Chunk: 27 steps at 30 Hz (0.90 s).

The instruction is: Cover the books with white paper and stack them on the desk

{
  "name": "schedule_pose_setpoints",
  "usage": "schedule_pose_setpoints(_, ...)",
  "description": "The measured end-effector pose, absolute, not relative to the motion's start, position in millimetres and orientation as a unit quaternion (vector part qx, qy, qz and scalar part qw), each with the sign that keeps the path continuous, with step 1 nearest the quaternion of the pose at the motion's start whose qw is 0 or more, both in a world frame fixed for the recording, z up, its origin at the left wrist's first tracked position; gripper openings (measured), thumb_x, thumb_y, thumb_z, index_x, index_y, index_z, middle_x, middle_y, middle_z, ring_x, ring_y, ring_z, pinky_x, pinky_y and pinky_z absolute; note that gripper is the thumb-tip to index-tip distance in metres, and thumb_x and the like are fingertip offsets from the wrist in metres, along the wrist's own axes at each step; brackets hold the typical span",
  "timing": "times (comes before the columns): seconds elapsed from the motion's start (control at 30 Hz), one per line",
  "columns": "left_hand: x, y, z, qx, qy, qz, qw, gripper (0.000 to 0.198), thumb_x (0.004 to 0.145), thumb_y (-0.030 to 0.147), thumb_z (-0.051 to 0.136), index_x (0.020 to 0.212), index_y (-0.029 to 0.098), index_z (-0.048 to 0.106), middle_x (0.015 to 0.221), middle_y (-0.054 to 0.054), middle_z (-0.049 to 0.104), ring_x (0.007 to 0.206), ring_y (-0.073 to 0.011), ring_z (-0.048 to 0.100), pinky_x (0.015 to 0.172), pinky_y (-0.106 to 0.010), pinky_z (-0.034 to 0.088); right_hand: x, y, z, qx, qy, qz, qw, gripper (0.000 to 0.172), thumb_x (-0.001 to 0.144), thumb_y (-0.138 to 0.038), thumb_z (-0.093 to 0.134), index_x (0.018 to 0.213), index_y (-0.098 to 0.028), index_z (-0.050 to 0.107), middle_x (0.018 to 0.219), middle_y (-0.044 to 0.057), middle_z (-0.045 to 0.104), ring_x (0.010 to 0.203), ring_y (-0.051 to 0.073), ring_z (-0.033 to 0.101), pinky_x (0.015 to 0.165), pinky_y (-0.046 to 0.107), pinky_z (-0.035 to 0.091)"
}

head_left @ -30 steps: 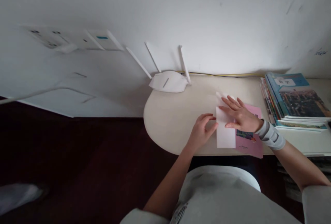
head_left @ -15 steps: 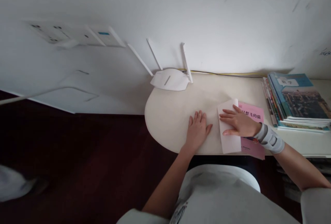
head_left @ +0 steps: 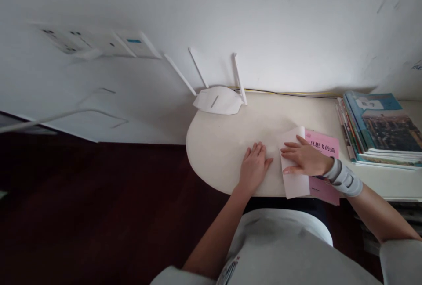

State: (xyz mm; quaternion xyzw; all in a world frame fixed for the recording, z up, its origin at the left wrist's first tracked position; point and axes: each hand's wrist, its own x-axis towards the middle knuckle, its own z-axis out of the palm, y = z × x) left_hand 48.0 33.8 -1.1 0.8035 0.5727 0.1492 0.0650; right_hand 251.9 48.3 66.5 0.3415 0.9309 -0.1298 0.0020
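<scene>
Pink book [head_left: 325, 192] reads "只想飞的猫"; top book [head_left: 389, 129], "数学". Right hand [head_left: 305, 158] spreads wide on white paper [head_left: 296, 186]; left hand [head_left: 254, 167] lies flat on the table [head_left: 217, 153].

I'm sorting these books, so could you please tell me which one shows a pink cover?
The pink book left of the stack, partly hidden under the right hand; the stack's top book has a blue cover.

A smooth, round-ended cream worktop [head_left: 217, 144] is bearing matt white paper [head_left: 296, 187] and a pink paper booklet [head_left: 325, 190] at its front edge.
</scene>
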Motion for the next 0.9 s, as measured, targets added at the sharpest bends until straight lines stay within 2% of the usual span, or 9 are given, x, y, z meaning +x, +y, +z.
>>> schedule_pose_setpoints(0.33, 47, 35, -5, 0.799, 0.565, 0.200, 0.044, 0.029, 0.089, 0.018, 0.041, 0.106, 0.012, 0.063, 0.119, -0.013, 0.061, 0.114, -0.0233, 0.055, 0.098, -0.040, 0.041, 258, 42, 77, 0.347, 0.927, -0.141, 0.001, 0.049, 0.087, -0.056, 0.041, 0.107, -0.017, 0.063, 0.115, 0.011, 0.063, 0.123, 0.029, 0.043, 0.102, 0.058, 0.020)
schedule_pose_setpoints(0.57, 44, 32, -5, 0.749, 0.588, 0.306, 0.028, 0.032, 0.090, 0.025, 0.039, 0.106, 0.016, 0.065, 0.114, -0.011, 0.064, 0.102, -0.0213, 0.063, 0.089, -0.039, 0.050, 259, 39, 77, 0.346, 0.924, -0.165, -0.021, 0.053, 0.086, -0.058, 0.041, 0.111, -0.016, 0.061, 0.117, 0.011, 0.062, 0.124, 0.030, 0.042, 0.102, 0.061, 0.017)
schedule_pose_setpoints(0.9, 43, 30, -4, 0.732, 0.573, 0.369, 0.020, 0.032, 0.091, 0.028, 0.039, 0.106, 0.014, 0.065, 0.113, -0.012, 0.065, 0.099, -0.0210, 0.064, 0.087, -0.038, 0.051, 284, 32, 82, 0.355, 0.906, -0.225, -0.055, 0.047, 0.089, -0.054, 0.038, 0.113, -0.020, 0.061, 0.121, 0.010, 0.059, 0.127, 0.027, 0.040, 0.103, 0.059, 0.019)
